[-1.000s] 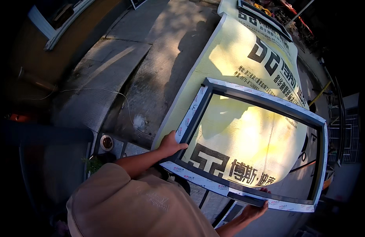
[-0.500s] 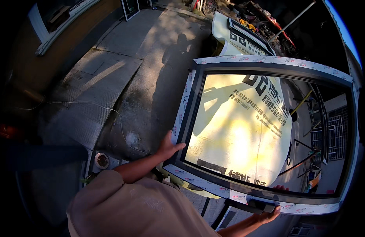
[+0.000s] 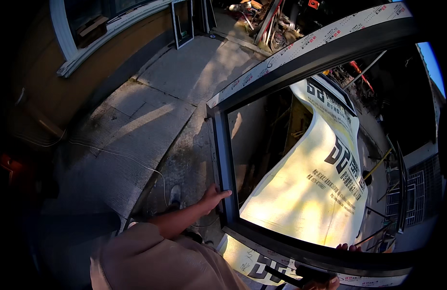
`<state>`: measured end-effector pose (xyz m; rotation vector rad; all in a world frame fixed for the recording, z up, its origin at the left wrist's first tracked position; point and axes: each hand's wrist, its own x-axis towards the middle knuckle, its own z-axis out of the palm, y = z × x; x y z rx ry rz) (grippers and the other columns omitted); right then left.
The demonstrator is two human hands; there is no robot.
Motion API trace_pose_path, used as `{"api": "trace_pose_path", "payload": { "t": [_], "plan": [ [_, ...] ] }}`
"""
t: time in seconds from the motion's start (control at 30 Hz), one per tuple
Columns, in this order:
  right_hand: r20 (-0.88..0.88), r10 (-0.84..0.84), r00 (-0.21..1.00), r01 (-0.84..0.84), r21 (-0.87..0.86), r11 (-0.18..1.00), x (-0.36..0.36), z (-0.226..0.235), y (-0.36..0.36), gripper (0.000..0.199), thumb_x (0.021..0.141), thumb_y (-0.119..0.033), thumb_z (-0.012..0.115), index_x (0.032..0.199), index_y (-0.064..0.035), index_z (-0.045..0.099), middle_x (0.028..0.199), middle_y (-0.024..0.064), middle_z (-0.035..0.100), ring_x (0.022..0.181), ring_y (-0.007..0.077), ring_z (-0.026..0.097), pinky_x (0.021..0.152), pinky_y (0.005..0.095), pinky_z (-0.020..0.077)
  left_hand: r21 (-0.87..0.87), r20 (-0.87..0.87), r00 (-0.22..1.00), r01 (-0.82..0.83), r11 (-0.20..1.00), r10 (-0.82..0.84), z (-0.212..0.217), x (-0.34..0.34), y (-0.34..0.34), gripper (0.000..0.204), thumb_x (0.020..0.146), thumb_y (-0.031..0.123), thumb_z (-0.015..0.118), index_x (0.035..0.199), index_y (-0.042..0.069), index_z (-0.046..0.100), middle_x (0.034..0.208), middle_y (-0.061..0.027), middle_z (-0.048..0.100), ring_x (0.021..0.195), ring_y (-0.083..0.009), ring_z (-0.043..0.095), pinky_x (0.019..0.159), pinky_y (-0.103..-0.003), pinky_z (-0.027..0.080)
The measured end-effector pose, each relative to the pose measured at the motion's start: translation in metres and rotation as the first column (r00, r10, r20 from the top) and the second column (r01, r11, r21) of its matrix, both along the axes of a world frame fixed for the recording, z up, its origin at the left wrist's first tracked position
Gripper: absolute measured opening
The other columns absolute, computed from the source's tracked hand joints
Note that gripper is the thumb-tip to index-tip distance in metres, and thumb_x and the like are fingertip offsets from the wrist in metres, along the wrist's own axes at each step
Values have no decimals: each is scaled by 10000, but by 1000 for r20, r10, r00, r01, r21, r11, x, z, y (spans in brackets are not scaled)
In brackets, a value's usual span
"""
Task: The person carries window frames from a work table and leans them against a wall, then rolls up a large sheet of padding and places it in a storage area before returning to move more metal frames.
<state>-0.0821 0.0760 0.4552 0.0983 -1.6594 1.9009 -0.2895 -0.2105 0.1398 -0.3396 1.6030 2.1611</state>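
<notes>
Two bare hands hold a large dark frame [image 3: 224, 166], tilted, across the right half of the picture. The left hand [image 3: 212, 200], right of centre-left and below the middle, grips the frame's left bar, its thumb lying over the dark face. The right hand [image 3: 333, 282], at the lower edge right of centre, is clasped round the lower bar, fingertips showing above it and thumb below; the palm is hidden. Printed film covers the frame's outer edges. Through its opening shows a pale yellow printed sheet [image 3: 291, 183], with a smaller frame [image 3: 335, 92] lying on its far end at upper right. At upper left, a white-edged panel [image 3: 176, 31] leans by a wall. A pale shoe [image 3: 175, 194] and a thin cable [image 3: 131, 153] are on the concrete ground left of centre.
</notes>
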Motion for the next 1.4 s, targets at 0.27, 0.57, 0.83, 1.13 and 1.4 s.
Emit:
{"api": "trace_pose_path", "payload": {
  "t": [0.27,0.57,0.83,1.13,1.4],
  "plan": [
    [-42,100,994,-99,10,995,-188,57,-99,914,672,-170,829,1444,-24,362,1315,141,515,1237,305,533,1114,454,387,235,188,982,-18,972,-28,-6,-124,-81,382,884,243,739,1132,19,553,1020,-83,633,946,-188,627,823,-365,507],
    [-81,208,975,-207,13,978,-329,62,-133,1016,621,-215,868,1462,-1,340,1324,151,529,1249,318,540,1132,436,398,304,137,987,-122,945,83,-4,-237,-142,276,932,166,665,1166,79,546,1063,-27,628,1008,-166,620,881,-353,502],
    [-114,308,945,-305,37,951,-465,71,-117,1003,597,-209,871,1422,42,359,1276,213,561,1216,352,584,1096,464,452,401,132,986,-148,904,103,5,-358,-132,184,941,124,659,1104,78,587,1050,-43,656,979,-171,648,889,-346,518],
    [-18,388,921,-389,-16,921,-663,111,-112,1006,618,-197,794,1462,78,319,1338,273,534,1216,375,590,1069,447,453,508,165,966,-254,823,197,-28,-521,-101,265,961,112,628,1211,93,542,1138,-66,648,1087,-217,636,959,-412,512],
    [-79,558,826,-560,-6,828,-905,154,-158,903,715,-354,780,1421,65,406,1135,212,643,1029,294,665,953,382,529,551,251,948,-308,776,198,-86,-679,-117,284,966,216,637,1199,70,566,1133,-97,656,1103,-269,627,1030,-439,471]
  ]
}}
